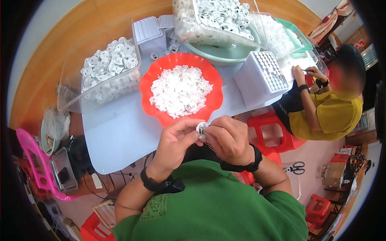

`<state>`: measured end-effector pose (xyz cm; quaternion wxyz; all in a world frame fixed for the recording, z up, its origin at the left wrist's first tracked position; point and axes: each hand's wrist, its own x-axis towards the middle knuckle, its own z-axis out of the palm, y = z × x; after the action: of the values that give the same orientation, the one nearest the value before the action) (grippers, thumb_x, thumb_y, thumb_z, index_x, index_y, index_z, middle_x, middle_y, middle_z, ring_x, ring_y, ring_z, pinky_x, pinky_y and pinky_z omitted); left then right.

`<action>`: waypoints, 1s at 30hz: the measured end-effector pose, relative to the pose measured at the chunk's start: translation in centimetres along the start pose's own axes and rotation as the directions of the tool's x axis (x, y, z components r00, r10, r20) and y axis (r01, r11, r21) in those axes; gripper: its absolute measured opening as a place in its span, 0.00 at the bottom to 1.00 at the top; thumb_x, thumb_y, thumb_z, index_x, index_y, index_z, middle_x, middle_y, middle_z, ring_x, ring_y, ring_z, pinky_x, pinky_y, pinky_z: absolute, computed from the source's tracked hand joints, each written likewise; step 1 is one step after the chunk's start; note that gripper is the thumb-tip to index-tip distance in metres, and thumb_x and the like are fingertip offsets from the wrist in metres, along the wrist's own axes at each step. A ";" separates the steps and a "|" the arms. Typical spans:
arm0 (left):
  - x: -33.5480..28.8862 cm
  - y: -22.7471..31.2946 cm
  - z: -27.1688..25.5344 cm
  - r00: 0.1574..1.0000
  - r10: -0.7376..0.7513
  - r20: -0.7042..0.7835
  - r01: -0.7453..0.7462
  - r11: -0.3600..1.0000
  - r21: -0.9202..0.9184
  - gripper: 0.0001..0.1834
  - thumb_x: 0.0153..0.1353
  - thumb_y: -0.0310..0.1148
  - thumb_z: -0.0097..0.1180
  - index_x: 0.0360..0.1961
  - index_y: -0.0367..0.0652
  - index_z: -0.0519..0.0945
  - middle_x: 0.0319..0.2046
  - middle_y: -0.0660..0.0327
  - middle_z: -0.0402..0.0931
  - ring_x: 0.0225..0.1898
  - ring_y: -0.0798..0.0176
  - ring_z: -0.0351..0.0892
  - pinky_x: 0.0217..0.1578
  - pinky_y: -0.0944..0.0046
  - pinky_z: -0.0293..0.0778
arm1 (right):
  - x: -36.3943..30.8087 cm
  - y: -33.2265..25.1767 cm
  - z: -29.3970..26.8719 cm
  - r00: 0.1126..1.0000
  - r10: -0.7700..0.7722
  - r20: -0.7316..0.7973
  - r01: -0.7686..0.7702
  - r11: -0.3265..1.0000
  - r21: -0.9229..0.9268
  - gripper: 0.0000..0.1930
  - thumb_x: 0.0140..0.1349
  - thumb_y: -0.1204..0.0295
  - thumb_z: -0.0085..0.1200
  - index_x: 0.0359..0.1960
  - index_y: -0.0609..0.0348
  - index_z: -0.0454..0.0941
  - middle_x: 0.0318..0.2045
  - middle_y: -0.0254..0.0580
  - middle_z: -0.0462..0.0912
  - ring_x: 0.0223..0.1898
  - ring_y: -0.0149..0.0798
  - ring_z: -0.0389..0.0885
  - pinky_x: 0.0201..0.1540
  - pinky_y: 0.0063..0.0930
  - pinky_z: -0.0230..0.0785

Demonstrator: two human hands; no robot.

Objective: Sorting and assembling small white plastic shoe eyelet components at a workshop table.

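A small round white plastic part (pixel 202 127) with dark and metallic bits inside is pinched between the thumb and fingers of my left hand (pixel 177 140). My right hand (pixel 229 138) is closed, its fingertips pressed together at the part's right edge. Whatever those fingertips hold is too small and covered to make out. Both hands meet just in front of a red bowl with a wavy rim (pixel 148 86). Inside the bowl lies a heap of small white plastic pieces (pixel 181 91).
A clear bin (pixel 80 98) of round white parts stands left, another clear bin (pixel 219 34) on a green basin (pixel 225 60) behind. White tray stacks (pixel 255 82) stand right and back left (pixel 148 34). A co-worker in yellow (pixel 327 114) sits right, near a red stool (pixel 267 132).
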<state>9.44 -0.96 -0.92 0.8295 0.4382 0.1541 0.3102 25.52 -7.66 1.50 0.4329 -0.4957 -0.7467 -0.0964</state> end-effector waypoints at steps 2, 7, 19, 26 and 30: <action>-0.1 0.0 0.1 1.000 0.023 0.000 -0.023 0.999 0.038 0.15 0.62 0.28 0.53 0.48 0.33 0.73 0.39 0.57 0.77 0.38 0.67 0.77 0.37 0.69 0.74 | -0.1 -0.1 0.0 1.000 0.003 0.023 -0.003 1.000 -0.006 0.10 0.41 0.82 0.57 0.29 0.64 0.73 0.25 0.39 0.72 0.20 0.37 0.72 0.18 0.28 0.64; -0.3 -0.3 0.4 0.998 0.060 -0.029 -0.055 0.990 0.130 0.13 0.62 0.26 0.53 0.48 0.33 0.74 0.39 0.58 0.77 0.37 0.67 0.77 0.36 0.69 0.74 | -0.2 -0.2 0.4 0.998 0.043 0.054 -0.044 0.999 0.024 0.10 0.43 0.81 0.55 0.30 0.63 0.71 0.24 0.40 0.71 0.21 0.38 0.72 0.19 0.29 0.64; -0.5 0.0 0.3 0.996 0.075 0.040 -0.082 0.973 0.214 0.14 0.63 0.21 0.48 0.50 0.33 0.73 0.41 0.60 0.72 0.39 0.67 0.76 0.38 0.69 0.74 | 0.1 0.9 -0.9 0.932 0.245 0.268 -0.334 0.869 0.364 0.09 0.44 0.83 0.60 0.26 0.62 0.71 0.24 0.40 0.74 0.22 0.41 0.75 0.23 0.30 0.67; -0.5 0.0 0.7 0.997 0.076 0.013 -0.076 0.971 0.227 0.13 0.64 0.22 0.47 0.49 0.32 0.73 0.41 0.59 0.73 0.38 0.68 0.76 0.38 0.69 0.74 | 0.4 0.6 -0.5 0.976 0.113 0.186 -0.142 0.978 0.152 0.09 0.43 0.82 0.58 0.27 0.61 0.71 0.23 0.40 0.73 0.23 0.41 0.75 0.24 0.31 0.65; -0.4 0.0 0.7 0.992 0.111 -0.052 -0.092 0.955 0.283 0.13 0.64 0.21 0.47 0.48 0.32 0.74 0.40 0.59 0.74 0.37 0.69 0.75 0.37 0.70 0.73 | 1.0 0.8 -0.1 0.985 0.038 0.168 -0.058 0.992 0.114 0.07 0.45 0.79 0.55 0.25 0.61 0.69 0.22 0.41 0.71 0.22 0.43 0.72 0.23 0.34 0.63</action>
<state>9.54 -1.66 -0.50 0.7366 0.5475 0.2016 0.3420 26.12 -6.67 2.04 0.4001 -0.4932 -0.7724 0.0001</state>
